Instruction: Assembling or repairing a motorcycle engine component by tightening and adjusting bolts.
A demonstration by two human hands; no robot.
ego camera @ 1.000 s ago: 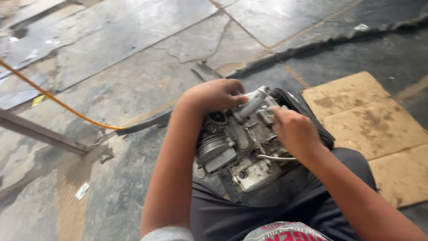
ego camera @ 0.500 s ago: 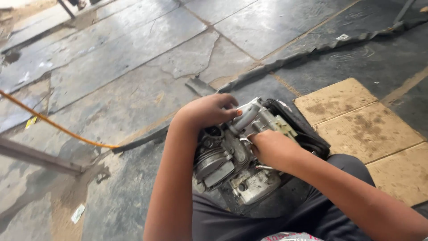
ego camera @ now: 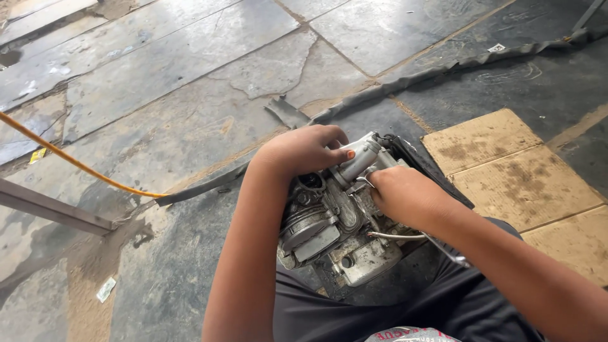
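grey engine on lap | left hand, right hand grip closed on it

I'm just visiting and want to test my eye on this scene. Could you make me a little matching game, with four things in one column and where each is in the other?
Things:
1. left hand
2. right hand
3. orange cord
4. cardboard sheet

Places:
A. lies flat on the floor to the right of the engine
B. runs across the stone floor at the far left
C. grips the silver tube at the top of the engine
D. rests on the engine's right side, near a thin metal rod

Pairs: 1-C, 2-D, 3-B, 4-A
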